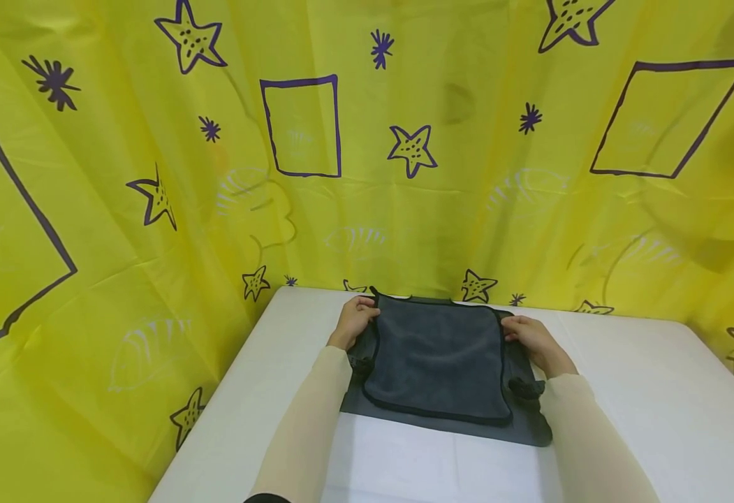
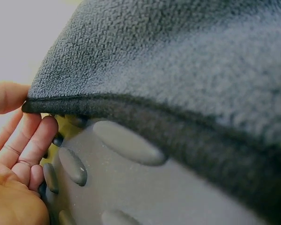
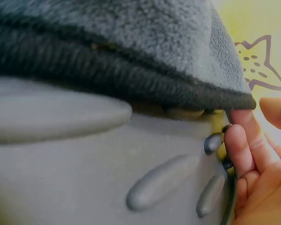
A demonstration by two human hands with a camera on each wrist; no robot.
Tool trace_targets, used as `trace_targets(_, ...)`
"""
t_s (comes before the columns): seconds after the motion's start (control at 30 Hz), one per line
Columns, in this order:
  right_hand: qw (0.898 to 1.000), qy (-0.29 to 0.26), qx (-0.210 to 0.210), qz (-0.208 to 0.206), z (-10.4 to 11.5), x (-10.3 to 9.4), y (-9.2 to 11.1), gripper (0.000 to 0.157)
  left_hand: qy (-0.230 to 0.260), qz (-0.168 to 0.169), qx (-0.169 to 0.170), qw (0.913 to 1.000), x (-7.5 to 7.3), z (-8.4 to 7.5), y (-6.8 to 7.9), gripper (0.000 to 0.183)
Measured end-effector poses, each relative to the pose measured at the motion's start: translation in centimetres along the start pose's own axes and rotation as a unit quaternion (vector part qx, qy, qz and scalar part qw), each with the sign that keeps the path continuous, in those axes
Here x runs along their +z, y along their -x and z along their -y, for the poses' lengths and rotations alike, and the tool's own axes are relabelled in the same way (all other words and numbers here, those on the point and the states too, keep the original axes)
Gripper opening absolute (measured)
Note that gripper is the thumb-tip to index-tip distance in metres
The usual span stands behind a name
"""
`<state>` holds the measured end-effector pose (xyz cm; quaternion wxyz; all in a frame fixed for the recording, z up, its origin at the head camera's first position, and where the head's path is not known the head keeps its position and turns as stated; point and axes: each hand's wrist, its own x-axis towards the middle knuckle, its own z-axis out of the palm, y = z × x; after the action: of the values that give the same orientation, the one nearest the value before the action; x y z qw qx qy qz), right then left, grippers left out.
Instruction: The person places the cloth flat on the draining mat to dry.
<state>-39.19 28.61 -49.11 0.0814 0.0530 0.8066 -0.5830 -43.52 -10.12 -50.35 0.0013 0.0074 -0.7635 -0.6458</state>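
Observation:
A dark grey fleece cloth with black edging lies spread over a grey mat with raised oval bumps. At the cloth's upper left corner, my left hand pinches the edge; the left wrist view shows the thumb above and fingers below the black trim. My right hand is at the upper right edge. In the right wrist view its fingers curl under the cloth's corner, with the thumb close beside the tip. Dark bunched pieces stick out at both sides.
A white table carries the mat near its far edge. Behind and to the left hangs a yellow curtain printed with purple stars and frames. The sleeves are cream coloured.

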Motion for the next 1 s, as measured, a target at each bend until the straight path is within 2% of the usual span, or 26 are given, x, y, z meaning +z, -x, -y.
trace_targets(0.33, 0.996, -0.071, -0.027, 0.043, -1.1, -0.5, 0.2, 0.015, -0.028, -0.013, 0.003, 0.9995, 0.1, -0.3, 0.6, 0.025)
trace_targets(0.7, 0.996, -0.076, -0.024, 0.050, -0.9, -0.5, 0.8, 0.011, -0.038, -0.027, 0.002, 0.9989, 0.2, -0.2, 0.4, 0.022)
trace_targets(0.77, 0.997, -0.055, -0.023, 0.044, -0.8, -0.4, 0.9, 0.016, -0.040, -0.027, 0.001, 0.9988, 0.2, -0.2, 0.4, 0.021)
trace_targets(0.93, 0.999, 0.029, -0.011, 0.025, -0.6, -0.2, 1.1, 0.049, -0.047, -0.024, 0.000, 0.9986, 0.2, -0.4, 0.6, 0.019)
trace_targets(1.0, 0.998, 0.053, -0.011, 0.022, -0.6, -0.2, 1.1, 0.057, -0.047, -0.023, -0.002, 0.9986, 0.2, -0.4, 0.7, 0.018)
